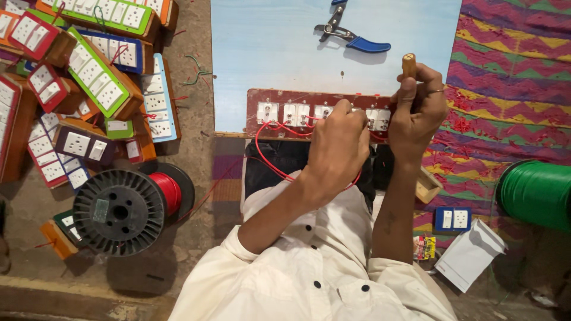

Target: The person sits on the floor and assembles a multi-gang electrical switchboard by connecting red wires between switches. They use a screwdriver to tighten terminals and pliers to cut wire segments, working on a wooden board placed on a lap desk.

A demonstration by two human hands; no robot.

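A long dark red switchboard panel [279,98] with several white switches and sockets lies at the near edge of a pale blue board [267,47]. My left hand [338,145] rests over the panel's middle, fingers pinched on a thin red wire [269,156] that loops down off the panel. My right hand [419,107] is closed around a tool with a wooden handle [408,64], held upright over the panel's right end. The tool's tip is hidden by my fingers.
Blue-handled pliers [355,37] lie at the far side of the blue board. A heap of finished switchboards [89,77] sits at left, a black spool of red wire [128,208] below it. A green wire spool [535,193] and small blue socket plate [452,219] lie right.
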